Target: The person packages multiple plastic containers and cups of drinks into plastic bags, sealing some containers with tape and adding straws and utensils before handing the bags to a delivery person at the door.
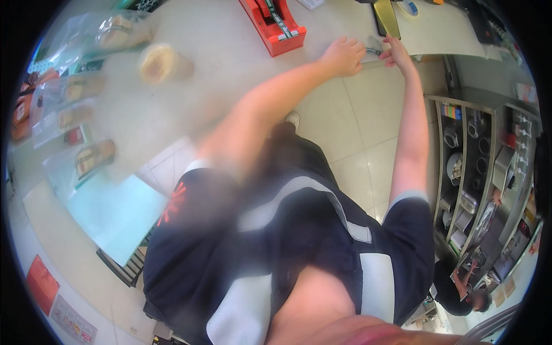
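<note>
At the counter's near edge, my left hand [345, 56] is curled, its fingertips at one end of a short dark green strip, seemingly tape [373, 51]. My right hand [396, 56] is at the strip's other end, fingers partly spread; whether they pinch it is unclear. A greyish, see-through piece [374, 42] shows just above the strip, too small to make out. Left of my hands stands a red tape dispenser [282, 43], with dark green printed tape running over it. Beyond my right hand lies a yellow-gold flat object [387, 19] on something black.
On the counter [207, 39] to the left are a lidded cup [157, 64] and clear bags with banded cups [118, 32]. A tape roll [409, 7] lies at the far edge. Metal shelving [457, 101] with kitchenware stands right; another person [457, 286] is lower right.
</note>
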### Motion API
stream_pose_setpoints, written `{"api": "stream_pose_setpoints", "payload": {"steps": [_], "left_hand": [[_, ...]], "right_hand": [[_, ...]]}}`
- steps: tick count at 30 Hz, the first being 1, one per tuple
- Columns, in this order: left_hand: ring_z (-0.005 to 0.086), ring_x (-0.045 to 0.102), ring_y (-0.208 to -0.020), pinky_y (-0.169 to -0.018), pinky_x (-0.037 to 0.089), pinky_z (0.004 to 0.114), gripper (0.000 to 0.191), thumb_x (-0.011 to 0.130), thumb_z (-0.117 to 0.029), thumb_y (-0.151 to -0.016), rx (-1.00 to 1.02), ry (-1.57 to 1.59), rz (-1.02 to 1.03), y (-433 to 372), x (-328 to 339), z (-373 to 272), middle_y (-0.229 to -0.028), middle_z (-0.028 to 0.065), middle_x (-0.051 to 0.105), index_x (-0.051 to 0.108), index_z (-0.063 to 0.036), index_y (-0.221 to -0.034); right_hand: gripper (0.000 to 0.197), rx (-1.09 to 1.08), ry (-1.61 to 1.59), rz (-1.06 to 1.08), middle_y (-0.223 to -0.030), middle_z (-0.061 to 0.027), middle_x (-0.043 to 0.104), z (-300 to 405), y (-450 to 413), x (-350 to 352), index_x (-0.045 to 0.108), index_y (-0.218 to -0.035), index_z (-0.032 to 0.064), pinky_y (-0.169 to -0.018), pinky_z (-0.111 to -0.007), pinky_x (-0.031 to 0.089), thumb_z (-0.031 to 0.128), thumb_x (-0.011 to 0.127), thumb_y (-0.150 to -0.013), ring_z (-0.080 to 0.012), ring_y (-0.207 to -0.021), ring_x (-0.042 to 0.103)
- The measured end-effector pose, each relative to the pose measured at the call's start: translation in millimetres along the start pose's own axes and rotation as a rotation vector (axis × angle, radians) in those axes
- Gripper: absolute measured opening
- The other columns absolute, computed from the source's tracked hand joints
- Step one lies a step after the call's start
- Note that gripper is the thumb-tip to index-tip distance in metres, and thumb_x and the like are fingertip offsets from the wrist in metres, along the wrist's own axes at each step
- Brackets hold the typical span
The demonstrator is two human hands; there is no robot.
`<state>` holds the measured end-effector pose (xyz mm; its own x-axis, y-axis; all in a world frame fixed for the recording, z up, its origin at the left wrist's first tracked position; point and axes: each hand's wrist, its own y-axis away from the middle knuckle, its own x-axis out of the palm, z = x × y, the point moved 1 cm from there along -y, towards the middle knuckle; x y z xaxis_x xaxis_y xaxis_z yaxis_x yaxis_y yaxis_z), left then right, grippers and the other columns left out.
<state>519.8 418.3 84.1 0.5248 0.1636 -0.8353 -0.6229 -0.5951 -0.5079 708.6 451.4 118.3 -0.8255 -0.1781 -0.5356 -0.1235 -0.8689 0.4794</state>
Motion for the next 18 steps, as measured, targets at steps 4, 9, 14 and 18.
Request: {"api": "stream_pose_setpoints", "payload": {"steps": [4, 9, 14, 18], "left_hand": [[0.0198, 0.051, -0.078, -0.068, 0.037, 0.033, 0.022, 0.049, -0.022, -0.07, 0.118, -0.094, 0.162, -13, -1, -4, -0.088, 0.0058, 0.051, 0.054, -0.0061, -0.085], [0.0223, 0.049, -0.084, -0.072, 0.037, 0.035, 0.029, 0.051, -0.016, -0.069, -0.273, -0.057, 0.329, -31, -17, 16, -0.092, 0.0081, 0.051, 0.05, -0.004, -0.095], [0.0274, 0.047, -0.09, -0.075, 0.037, 0.038, 0.041, 0.054, -0.007, -0.067, -0.378, 0.172, -0.018, -13, -37, -11, -0.096, 0.0122, 0.05, 0.043, -0.0046, -0.106], [0.0284, 0.048, -0.087, -0.076, 0.038, 0.038, 0.034, 0.057, -0.01, -0.066, -0.393, 0.522, -0.058, 72, -66, -54, -0.086, 0.0101, 0.052, 0.049, -0.0088, -0.099]], "right_hand": [[0.044, -0.063, 0.055, -0.598, -0.066, -0.0117, 0.059, -43, -15, -52, 0.056, -0.09, 0.0041, -0.049, -0.027, 0.041, 0.045, 0.042, -0.081, -0.0161, -0.05, 0.052], [0.022, -0.454, -0.558, -0.986, -0.06, -0.0025, 0.053, 18, 29, -64, 0.056, -0.073, -0.0001, -0.049, -0.027, 0.037, 0.019, 0.049, -0.081, -0.0111, -0.052, 0.044], [0.023, -0.675, -0.544, -0.277, -0.075, -0.0028, 0.057, 99, 77, 43, 0.059, -0.085, 0.0022, -0.068, -0.023, 0.041, 0.024, 0.058, -0.078, -0.0118, -0.074, 0.053], [0.034, -0.562, -0.027, 0.085, -0.117, -0.0171, 0.046, 131, 53, 125, 0.063, -0.088, 0.0034, -0.085, -0.034, 0.035, 0.034, 0.06, -0.074, -0.0227, -0.115, 0.037]]}}
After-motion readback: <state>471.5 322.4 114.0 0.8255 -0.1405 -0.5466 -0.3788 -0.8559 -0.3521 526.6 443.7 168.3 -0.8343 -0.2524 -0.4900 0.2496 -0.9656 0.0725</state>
